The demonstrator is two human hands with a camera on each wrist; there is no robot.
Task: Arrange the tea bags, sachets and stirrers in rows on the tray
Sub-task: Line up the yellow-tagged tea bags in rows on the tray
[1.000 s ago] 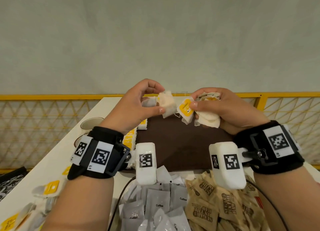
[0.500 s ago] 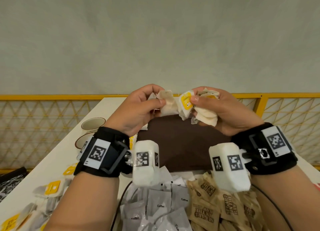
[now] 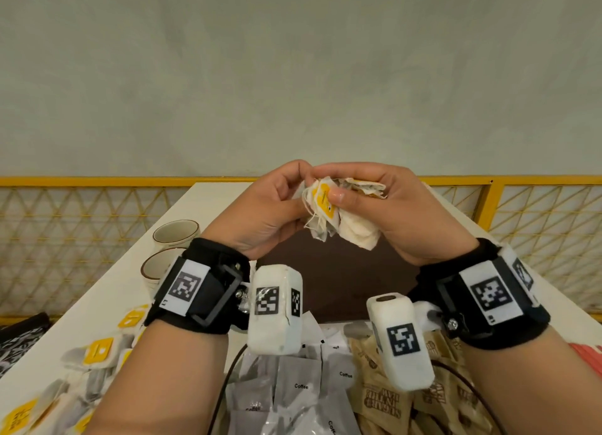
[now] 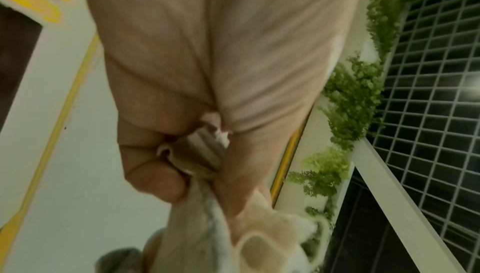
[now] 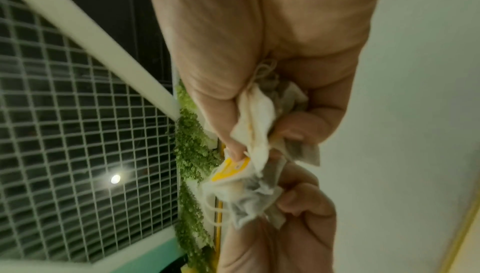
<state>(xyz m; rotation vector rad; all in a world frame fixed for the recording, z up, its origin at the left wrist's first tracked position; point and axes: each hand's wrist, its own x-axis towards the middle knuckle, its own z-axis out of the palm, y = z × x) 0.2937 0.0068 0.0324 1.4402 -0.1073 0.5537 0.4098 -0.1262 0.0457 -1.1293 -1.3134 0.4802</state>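
Crumpled yellow-tagged tea bags [image 3: 329, 214] bunched between both hands above brown tray [image 3: 342, 271]

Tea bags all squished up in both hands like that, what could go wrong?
1. The tea bags look tangled by their strings; the left hand and right hand pulling apart might tear one.
2. The bunch is held above the tray, so a bag could slip loose and land crooked.
3. The right hand grips several at once, which may crumple them.
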